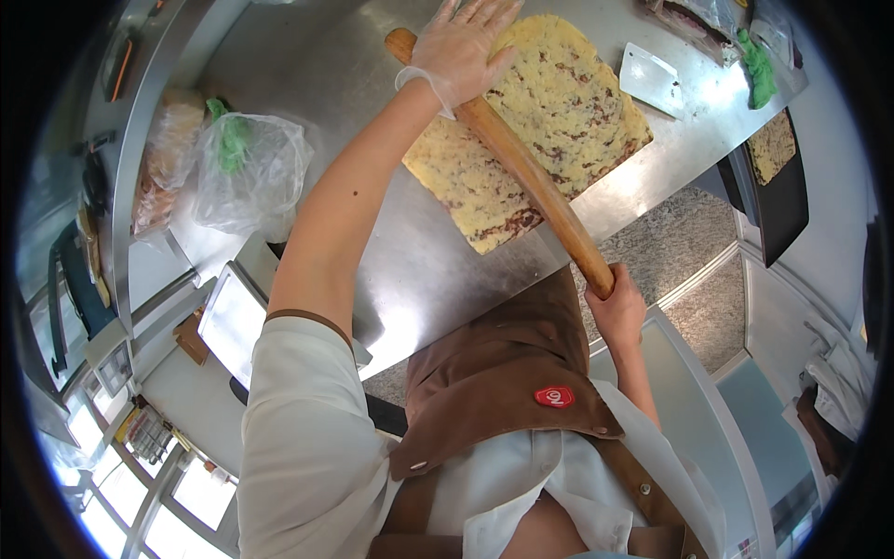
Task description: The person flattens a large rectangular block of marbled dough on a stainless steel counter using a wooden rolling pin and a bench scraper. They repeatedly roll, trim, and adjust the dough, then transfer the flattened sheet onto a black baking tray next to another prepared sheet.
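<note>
A broad, flat slab [569,91] of pale yellow dough-like food, streaked with dark brown bits, lies on the steel worktable [391,272]. A long wooden rolling pin [524,168] crosses it at a slant. My left hand [464,49], in a clear plastic glove, lies flat over the pin's far part, fingers stretched and thumb apart; it covers that stretch of wood and part of the slab. My bare right hand [618,304] grips the pin's near end, beyond the table edge. A flat metal scraper [651,80] rests just right of the slab.
Clear plastic bags [255,175] and bagged food [167,147] sit on the left. Green bag ties [758,70] and another bag [695,28] lie at the far right. Beyond the table's right edge, a dark tray [782,202] carries a similar piece [772,147].
</note>
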### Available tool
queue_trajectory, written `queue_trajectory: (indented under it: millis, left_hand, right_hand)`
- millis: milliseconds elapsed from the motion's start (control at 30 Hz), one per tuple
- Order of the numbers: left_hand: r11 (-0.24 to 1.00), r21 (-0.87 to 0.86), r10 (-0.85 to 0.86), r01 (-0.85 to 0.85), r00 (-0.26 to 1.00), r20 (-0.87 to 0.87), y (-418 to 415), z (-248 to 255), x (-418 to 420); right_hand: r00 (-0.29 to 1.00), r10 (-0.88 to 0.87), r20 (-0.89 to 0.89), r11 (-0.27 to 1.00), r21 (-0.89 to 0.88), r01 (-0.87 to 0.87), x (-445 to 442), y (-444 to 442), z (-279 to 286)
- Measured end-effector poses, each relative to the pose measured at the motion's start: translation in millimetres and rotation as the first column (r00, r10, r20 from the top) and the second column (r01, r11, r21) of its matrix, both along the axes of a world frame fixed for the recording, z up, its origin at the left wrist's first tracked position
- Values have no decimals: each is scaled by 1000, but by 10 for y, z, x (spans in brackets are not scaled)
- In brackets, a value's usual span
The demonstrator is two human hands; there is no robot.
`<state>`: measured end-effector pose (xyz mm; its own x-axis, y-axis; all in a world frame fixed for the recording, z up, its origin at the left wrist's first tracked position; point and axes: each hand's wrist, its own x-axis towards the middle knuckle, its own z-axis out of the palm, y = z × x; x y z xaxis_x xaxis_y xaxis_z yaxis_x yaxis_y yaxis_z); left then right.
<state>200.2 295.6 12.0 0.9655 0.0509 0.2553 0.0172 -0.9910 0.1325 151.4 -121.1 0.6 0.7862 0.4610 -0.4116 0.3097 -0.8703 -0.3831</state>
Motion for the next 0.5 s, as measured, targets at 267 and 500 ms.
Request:
queue_trajectory:
  millis: [267,500]
  left_hand:
    - [998,-25,53,-60,978,-202,229,84,-1572]
    - [994,-89,48,-66,982,-184,267,82,-2045]
  right_hand:
    - [961,50,-271,993,-93,-78,-705,105,11]
    - [888,74,-455,994,104,-29,-714,172,41]
